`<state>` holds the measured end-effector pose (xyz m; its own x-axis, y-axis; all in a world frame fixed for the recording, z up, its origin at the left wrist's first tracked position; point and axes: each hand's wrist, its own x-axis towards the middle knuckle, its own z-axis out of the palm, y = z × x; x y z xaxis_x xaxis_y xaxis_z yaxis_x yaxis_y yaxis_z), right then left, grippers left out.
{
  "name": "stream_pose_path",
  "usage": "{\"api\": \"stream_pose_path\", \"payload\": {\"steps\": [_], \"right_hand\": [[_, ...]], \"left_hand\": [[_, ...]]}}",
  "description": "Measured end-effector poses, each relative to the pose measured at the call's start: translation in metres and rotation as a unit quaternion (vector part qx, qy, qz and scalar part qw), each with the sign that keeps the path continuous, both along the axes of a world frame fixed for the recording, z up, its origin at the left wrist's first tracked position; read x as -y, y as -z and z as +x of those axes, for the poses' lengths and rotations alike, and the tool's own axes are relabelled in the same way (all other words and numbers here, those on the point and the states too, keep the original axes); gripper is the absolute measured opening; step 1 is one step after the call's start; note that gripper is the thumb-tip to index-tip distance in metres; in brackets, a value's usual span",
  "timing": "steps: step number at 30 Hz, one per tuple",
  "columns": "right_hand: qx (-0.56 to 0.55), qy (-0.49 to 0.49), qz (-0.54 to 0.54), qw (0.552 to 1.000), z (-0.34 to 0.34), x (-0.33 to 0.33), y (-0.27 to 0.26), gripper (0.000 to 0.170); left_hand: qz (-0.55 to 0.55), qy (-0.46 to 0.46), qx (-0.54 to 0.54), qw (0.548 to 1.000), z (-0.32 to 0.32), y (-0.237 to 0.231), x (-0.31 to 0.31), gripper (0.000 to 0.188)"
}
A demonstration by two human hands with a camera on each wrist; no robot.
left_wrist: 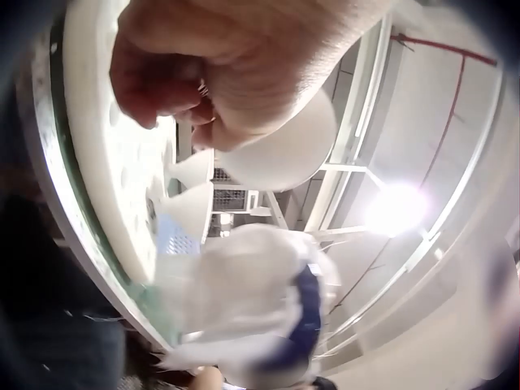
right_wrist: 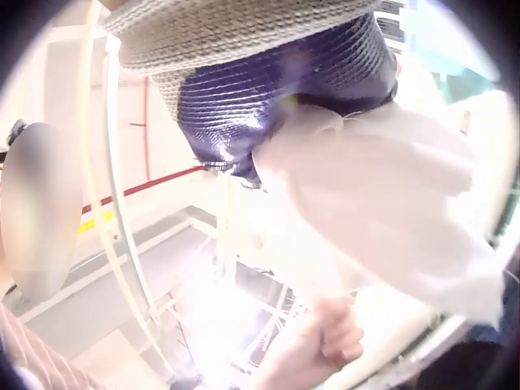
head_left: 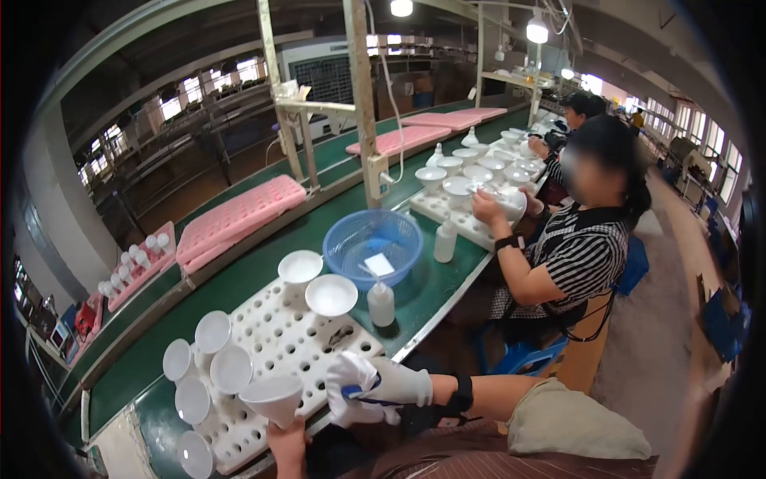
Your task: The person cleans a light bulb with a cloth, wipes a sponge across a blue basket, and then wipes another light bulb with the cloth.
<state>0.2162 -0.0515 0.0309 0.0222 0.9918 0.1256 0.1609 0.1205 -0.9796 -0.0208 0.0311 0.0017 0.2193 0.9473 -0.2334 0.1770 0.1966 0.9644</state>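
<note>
No lettering, label, brand, number or sign can be read. The white card [head_left: 379, 264] at the near side of the blue basket [head_left: 339, 257] shows no legible print; the small bluish patch on the box [head_left: 377, 170] behind the basket is too small to read; the bottle [head_left: 382, 307] before the basket shows no readable marking.

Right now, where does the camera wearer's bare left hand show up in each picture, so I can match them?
Head: left hand at the bottom, left of centre, holding a white shade.
Left wrist: left hand large, across the top.
Right wrist: left hand small, near the bottom, right of centre.
Shared landmark: the right hand in its white and blue glove.
</note>
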Motion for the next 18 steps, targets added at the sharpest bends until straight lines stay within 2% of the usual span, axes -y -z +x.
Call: {"api": "stream_pose_path", "payload": {"steps": [2, 3, 4, 5, 6, 7, 8, 10, 12, 14, 15, 16, 17, 18], "right_hand": [[0.026, 0.054, 0.192, 0.980, -0.005, 0.002, -0.057, 0.042], [0.106, 0.026, 0.210, 0.972, -0.015, -0.004, -0.058, 0.040], [0.183, -0.001, 0.233, 0.955, -0.025, -0.010, -0.059, 0.038], [0.252, -0.025, 0.260, 0.932, -0.035, -0.016, -0.059, 0.037], [0.352, -0.101, 0.286, 0.886, -0.044, -0.025, -0.043, 0.037], [0.353, -0.100, 0.287, 0.885, -0.043, -0.024, -0.050, 0.037], [0.368, -0.135, 0.297, 0.871, -0.042, -0.023, -0.058, 0.039], [0.374, -0.175, 0.305, 0.858, -0.037, -0.020, -0.062, 0.041], [0.360, -0.093, 0.447, 0.813, -0.029, -0.014, -0.043, 0.041], [0.307, -0.057, 0.384, 0.869, -0.016, -0.016, -0.014, 0.039], [0.318, -0.104, 0.204, 0.920, -0.003, -0.017, -0.009, 0.039], [0.262, -0.074, 0.170, 0.947, 0.005, -0.021, 0.019, 0.039], [0.245, -0.033, 0.093, 0.964, 0.006, -0.016, 0.022, 0.041], [0.264, -0.005, 0.100, 0.959, 0.007, -0.016, 0.009, 0.042]], "left_hand": [[0.029, 0.092, -0.213, 0.972, 0.003, -0.007, -0.002, 0.027], [0.166, 0.224, -0.315, 0.907, -0.009, 0.049, -0.020, 0.040], [0.239, 0.217, -0.309, 0.894, 0.002, 0.047, -0.016, 0.036], [0.279, 0.178, -0.254, 0.909, 0.020, 0.048, -0.011, 0.033], [0.281, 0.149, -0.176, 0.932, 0.035, 0.047, -0.007, 0.030], [0.182, 0.144, -0.069, 0.970, 0.046, 0.042, -0.005, 0.027], [0.042, 0.121, 0.069, 0.989, 0.048, 0.034, -0.001, 0.024], [-0.189, 0.113, 0.277, 0.935, 0.038, 0.020, 0.009, 0.017], [-0.344, 0.140, 0.366, 0.853, 0.011, 0.018, 0.015, 0.011], [-0.381, 0.161, 0.400, 0.818, -0.019, 0.010, 0.023, 0.005], [-0.297, 0.197, 0.455, 0.816, -0.018, -0.019, 0.026, 0.007], [-0.254, 0.166, 0.392, 0.869, -0.023, -0.033, 0.028, 0.008], [-0.249, 0.137, 0.330, 0.900, -0.027, -0.044, 0.029, 0.013], [-0.238, 0.141, 0.293, 0.915, -0.032, -0.042, 0.027, 0.014]]}}
